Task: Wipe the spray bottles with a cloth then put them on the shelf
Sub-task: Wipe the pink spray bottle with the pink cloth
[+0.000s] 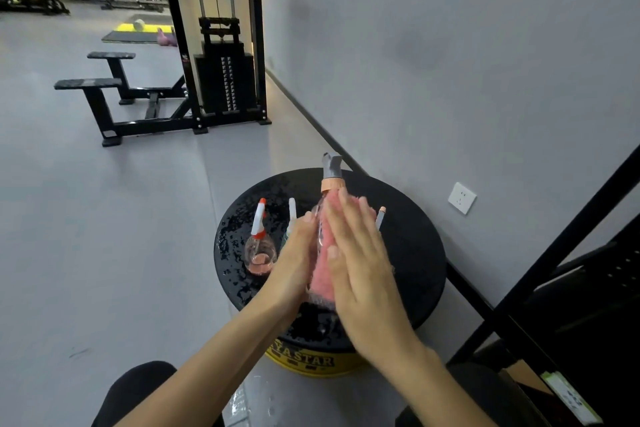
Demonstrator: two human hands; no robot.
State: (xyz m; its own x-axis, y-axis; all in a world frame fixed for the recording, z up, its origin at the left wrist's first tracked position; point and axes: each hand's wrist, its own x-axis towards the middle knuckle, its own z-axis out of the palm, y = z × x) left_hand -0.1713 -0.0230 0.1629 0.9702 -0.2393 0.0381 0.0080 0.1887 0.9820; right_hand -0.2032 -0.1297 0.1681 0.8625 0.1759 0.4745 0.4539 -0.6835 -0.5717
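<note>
The black shelf (554,250) frame stands at your right, the round black stool (415,246) in front. Over it your right hand (360,263) presses the pink cloth (320,281) flat-fingered against the tilted spray bottle (330,173); your left hand (294,260) backs its other side, fingers hidden, grip unclear. Three more bottles (259,246) stand on the stool

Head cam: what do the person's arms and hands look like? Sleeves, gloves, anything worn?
Left hand and right hand are both bare: no gloves, rings, watch or wristbands visible. Left forearm and right forearm are uncovered down to the frame edge, so no sleeves show. The only clothing in view is dark trousers at the knees.
</note>
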